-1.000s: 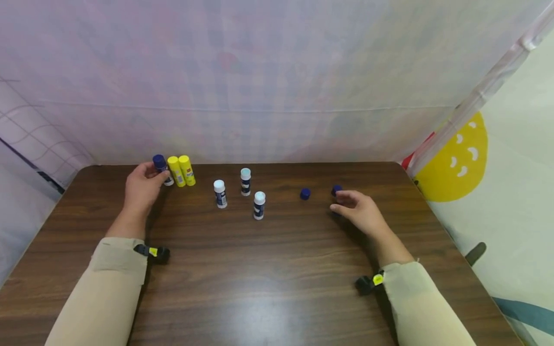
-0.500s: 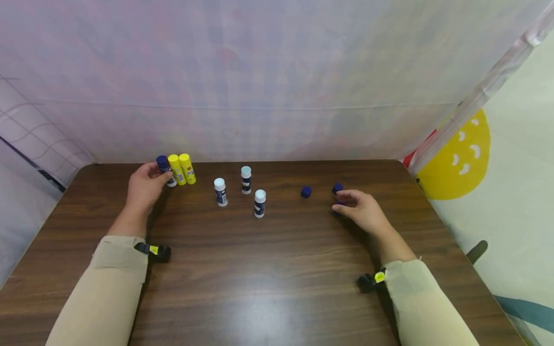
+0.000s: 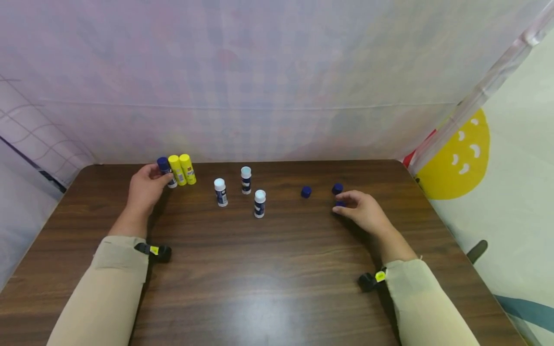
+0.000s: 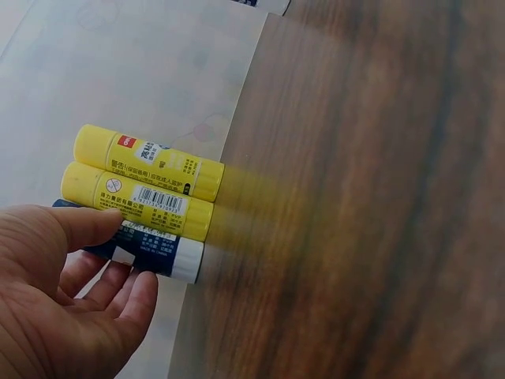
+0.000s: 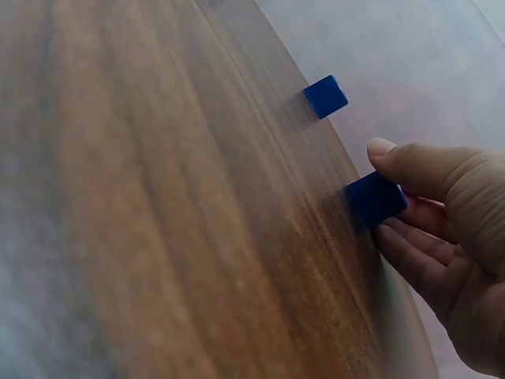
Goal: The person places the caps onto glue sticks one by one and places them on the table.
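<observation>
At the far left of the table, my left hand (image 3: 144, 187) holds a dark-blue-capped glue stick (image 3: 164, 166) upright between thumb and fingers. That stick stands against two yellow glue sticks (image 3: 176, 169), and the left wrist view shows the three side by side, the blue label (image 4: 154, 251) partly hidden by my thumb. On the right, the thumb and fingers of my right hand (image 3: 361, 210) are round a small blue cap (image 5: 376, 200) on the table. A second blue cap (image 3: 337, 188) sits just beyond it, and a third blue cap (image 3: 306, 192) lies to its left.
Three uncapped glue sticks with white tops and blue labels stand mid-table: a left one (image 3: 221, 193), a back one (image 3: 246, 180) and a front one (image 3: 259, 204). A patterned curtain (image 3: 242, 86) hangs along the far edge of the wooden table (image 3: 251, 269).
My left hand has shifted slightly right, bringing the blue glue stick against the yellow ones. The cap at my right hand now shows between thumb and fingers, where before it showed below the thumb.
</observation>
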`<action>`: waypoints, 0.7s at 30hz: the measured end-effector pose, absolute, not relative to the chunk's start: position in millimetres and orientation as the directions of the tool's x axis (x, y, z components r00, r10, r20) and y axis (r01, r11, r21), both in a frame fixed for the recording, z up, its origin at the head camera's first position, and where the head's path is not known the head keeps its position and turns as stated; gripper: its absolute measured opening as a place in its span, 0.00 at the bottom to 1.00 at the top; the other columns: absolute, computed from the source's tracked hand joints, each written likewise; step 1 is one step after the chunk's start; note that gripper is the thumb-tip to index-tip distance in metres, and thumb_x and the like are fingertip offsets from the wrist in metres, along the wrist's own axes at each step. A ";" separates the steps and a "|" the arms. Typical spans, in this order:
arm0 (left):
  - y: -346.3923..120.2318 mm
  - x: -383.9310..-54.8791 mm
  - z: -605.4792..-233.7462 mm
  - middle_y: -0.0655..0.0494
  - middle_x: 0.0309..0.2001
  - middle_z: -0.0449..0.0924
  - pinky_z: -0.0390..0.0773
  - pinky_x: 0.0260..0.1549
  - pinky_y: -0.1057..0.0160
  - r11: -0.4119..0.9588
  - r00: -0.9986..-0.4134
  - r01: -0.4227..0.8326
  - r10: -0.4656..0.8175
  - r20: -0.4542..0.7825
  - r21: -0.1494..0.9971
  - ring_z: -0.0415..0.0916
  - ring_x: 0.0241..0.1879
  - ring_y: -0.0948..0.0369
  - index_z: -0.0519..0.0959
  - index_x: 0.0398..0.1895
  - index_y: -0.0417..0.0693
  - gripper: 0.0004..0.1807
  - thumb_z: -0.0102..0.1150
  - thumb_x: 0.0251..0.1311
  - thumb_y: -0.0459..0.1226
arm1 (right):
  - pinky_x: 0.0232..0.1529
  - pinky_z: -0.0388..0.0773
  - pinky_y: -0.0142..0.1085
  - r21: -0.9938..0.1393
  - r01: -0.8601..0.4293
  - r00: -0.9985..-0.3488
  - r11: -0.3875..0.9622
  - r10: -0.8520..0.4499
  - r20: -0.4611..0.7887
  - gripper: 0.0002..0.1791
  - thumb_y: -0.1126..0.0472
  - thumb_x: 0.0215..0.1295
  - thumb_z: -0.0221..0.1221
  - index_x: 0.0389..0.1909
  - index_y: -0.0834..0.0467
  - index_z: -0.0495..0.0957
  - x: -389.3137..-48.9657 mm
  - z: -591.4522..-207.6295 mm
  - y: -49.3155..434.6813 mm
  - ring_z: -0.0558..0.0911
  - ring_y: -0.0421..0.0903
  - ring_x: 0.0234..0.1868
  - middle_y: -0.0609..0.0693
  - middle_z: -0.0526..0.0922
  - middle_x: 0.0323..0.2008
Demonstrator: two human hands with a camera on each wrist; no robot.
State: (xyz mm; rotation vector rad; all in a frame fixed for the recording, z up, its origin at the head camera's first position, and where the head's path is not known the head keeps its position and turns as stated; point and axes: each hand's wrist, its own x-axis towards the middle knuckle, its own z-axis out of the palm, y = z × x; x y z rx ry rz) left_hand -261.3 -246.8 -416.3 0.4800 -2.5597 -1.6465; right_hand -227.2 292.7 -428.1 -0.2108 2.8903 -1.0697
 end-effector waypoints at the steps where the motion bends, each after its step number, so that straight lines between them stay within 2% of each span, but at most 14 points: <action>1: -246.5 -260.6 -415.8 0.35 0.71 0.71 0.71 0.71 0.43 0.382 -0.950 -0.226 -0.289 -0.117 0.896 0.70 0.69 0.43 0.65 0.76 0.38 0.30 0.55 0.77 0.43 | 0.61 0.79 0.56 -0.646 -0.119 -0.989 0.754 -0.150 0.006 0.23 0.52 0.68 0.70 0.58 0.61 0.82 -227.4 -428.0 292.7 0.85 0.61 0.57 0.62 0.84 0.60; 8: -246.0 -258.5 -413.9 0.35 0.71 0.71 0.70 0.71 0.42 0.389 -0.954 -0.216 -0.281 -0.108 0.895 0.70 0.69 0.42 0.65 0.75 0.37 0.30 0.55 0.77 0.42 | 0.59 0.80 0.54 -0.633 -0.162 -0.984 0.757 -0.174 0.043 0.18 0.56 0.67 0.70 0.54 0.60 0.85 -228.0 -428.6 292.7 0.84 0.59 0.56 0.59 0.85 0.55; 21: -245.6 -260.5 -417.2 0.34 0.70 0.71 0.72 0.70 0.42 0.423 -0.950 -0.220 -0.296 -0.096 0.879 0.71 0.69 0.41 0.65 0.76 0.37 0.30 0.55 0.77 0.41 | 0.60 0.80 0.54 -0.644 -0.143 -0.986 0.752 -0.165 0.026 0.18 0.54 0.67 0.70 0.53 0.59 0.85 -228.6 -431.2 293.2 0.84 0.59 0.57 0.59 0.86 0.55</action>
